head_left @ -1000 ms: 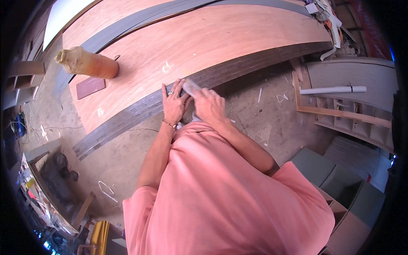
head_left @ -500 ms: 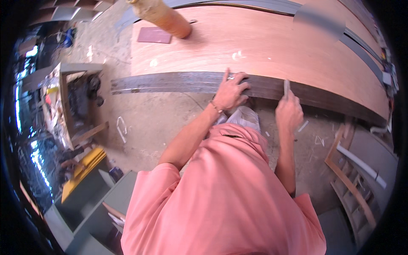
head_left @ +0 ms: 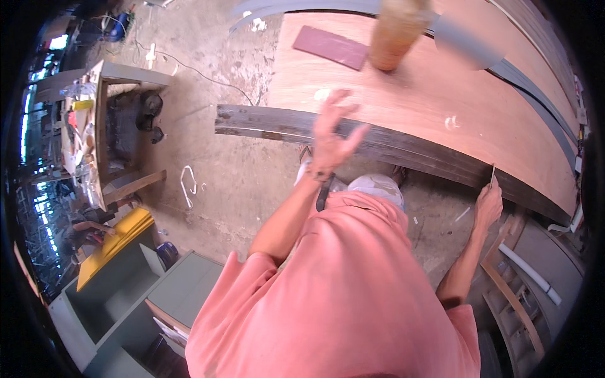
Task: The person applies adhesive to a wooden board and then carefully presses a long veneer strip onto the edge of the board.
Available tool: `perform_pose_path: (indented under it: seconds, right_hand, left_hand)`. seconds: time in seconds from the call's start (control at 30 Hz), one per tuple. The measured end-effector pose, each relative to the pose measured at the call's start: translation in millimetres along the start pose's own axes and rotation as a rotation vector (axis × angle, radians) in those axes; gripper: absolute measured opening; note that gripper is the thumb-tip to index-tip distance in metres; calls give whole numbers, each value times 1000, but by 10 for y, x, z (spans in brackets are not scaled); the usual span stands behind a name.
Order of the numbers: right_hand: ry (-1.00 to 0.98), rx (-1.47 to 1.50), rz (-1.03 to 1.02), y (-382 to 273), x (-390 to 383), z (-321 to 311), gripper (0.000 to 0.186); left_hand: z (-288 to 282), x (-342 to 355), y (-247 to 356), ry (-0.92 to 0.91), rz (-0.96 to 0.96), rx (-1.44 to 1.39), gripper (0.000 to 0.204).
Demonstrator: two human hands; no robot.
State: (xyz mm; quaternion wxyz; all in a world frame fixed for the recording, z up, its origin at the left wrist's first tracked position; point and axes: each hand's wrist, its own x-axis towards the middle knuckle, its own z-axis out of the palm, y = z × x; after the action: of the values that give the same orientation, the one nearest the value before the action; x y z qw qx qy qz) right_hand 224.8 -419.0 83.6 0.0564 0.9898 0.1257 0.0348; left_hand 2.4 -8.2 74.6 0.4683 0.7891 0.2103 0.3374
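Watching remotely, I note left hand (head_left: 334, 140) open over the dark near edge (head_left: 428, 154), right hand (head_left: 489, 203) gripping a thin tool (head_left: 493, 174) toward its right; edge work seemingly, next stroke wanting steadiness.

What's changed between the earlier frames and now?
The right hand has moved right along the dark edge, still holding the thin flat tool. The left hand has shifted left, fingers now spread. The bottle and maroon block stayed on the board.
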Motion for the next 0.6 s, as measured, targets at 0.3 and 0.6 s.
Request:
perform_pose_path:
  seconds: [0.3, 0.6]
  right_hand:
    - [-130, 489, -95, -2419, -1020, -784, 36]
    - [-248, 451, -191, -3680, -1870, -955, 31]
  left_hand:
    - [-3093, -381, -1509, 426, -870, -194, 51]
    - [-3274, -442, -2006, -6, -1121, -910, 34]
